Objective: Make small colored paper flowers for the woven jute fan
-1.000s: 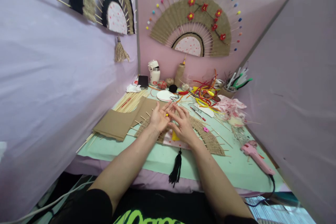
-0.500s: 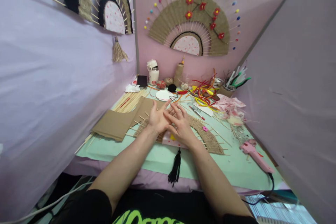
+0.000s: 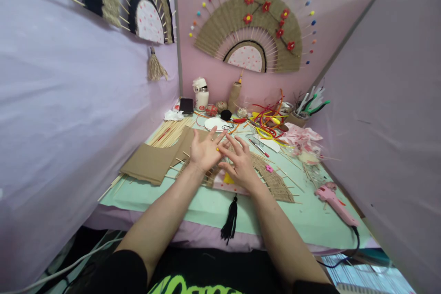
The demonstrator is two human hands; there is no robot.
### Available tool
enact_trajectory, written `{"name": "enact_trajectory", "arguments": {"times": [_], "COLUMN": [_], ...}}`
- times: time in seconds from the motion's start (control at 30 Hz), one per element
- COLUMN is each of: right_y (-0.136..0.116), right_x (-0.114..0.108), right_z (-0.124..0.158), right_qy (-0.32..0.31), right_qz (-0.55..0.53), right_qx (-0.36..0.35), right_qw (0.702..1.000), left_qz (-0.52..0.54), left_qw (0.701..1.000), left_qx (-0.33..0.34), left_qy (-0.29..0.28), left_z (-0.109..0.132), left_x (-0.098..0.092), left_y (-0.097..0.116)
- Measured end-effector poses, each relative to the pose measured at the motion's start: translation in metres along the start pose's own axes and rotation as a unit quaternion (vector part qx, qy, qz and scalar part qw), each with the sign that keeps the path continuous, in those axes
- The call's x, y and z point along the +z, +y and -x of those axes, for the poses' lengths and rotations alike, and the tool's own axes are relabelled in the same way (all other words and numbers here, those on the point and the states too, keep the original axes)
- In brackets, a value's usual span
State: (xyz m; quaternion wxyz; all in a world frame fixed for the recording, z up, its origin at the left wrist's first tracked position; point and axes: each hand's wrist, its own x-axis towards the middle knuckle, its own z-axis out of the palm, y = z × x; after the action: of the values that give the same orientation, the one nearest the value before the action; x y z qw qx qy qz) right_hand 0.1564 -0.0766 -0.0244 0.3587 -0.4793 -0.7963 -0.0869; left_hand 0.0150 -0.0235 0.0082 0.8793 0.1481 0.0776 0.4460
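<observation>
My left hand (image 3: 206, 150) is turned palm up with its fingers stretched out. A tiny yellow ball (image 3: 217, 149) lies at the base of its fingers, close to my right fingertips. My right hand (image 3: 238, 163) is palm down, fingers spread, overlapping the left fingers. Whether it touches the ball I cannot tell. Beneath both hands lies a half-round fan (image 3: 275, 183) of woven twine on thin sticks, partly hidden by them. It bears a pink flower (image 3: 269, 168), a yellow piece (image 3: 228, 178) on its dotted centre, and a black tassel (image 3: 230, 220) hanging down from its lower edge.
Cardboard (image 3: 146, 163) and a bundle of sticks (image 3: 168, 134) lie left. Pipe cleaners (image 3: 267, 121), a pen (image 3: 258, 148) and crumpled pink cloth (image 3: 301, 137) are at the right back. A corded pink glue gun (image 3: 336, 204) lies right. Along the back stands a white bottle (image 3: 201, 96).
My hands have drawn slightly apart, the left shifting left and the right a little to the right. The yellow ball between them has come into view.
</observation>
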Motion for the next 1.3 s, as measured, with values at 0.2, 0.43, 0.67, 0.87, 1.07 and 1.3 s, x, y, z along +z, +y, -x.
{"name": "enact_trajectory", "arguments": {"times": [0.2, 0.43, 0.67, 0.87, 1.07, 1.3], "right_y": [-0.003, 0.004, -0.001, 0.044, 0.093, 0.097], "right_x": [0.000, 0.004, -0.014, -0.061, -0.068, -0.055], "right_z": [-0.001, -0.003, -0.002, 0.045, 0.100, 0.101], "right_qy": [-0.008, 0.100, 0.135, 0.176, 0.087, 0.039], "right_qz": [-0.018, -0.050, -0.079, 0.038, 0.132, 0.150], "right_qx": [-0.011, 0.039, 0.091, 0.167, 0.249, 0.251], "right_qw": [1.000, 0.993, 0.984, 0.969, 0.955, 0.955], "left_qz": [-0.003, 0.002, -0.021, -0.059, -0.070, -0.083], "left_qw": [0.999, 0.999, 0.997, 0.997, 0.997, 0.996], "left_qx": [-0.042, -0.047, -0.069, -0.027, -0.011, 0.001], "left_qy": [-0.002, -0.026, -0.013, 0.037, 0.035, 0.039], "left_z": [0.001, 0.000, 0.000, -0.007, -0.007, -0.007], "left_x": [0.002, 0.000, 0.000, -0.004, -0.003, -0.002], "left_y": [-0.001, -0.001, -0.005, -0.002, -0.003, -0.002]}}
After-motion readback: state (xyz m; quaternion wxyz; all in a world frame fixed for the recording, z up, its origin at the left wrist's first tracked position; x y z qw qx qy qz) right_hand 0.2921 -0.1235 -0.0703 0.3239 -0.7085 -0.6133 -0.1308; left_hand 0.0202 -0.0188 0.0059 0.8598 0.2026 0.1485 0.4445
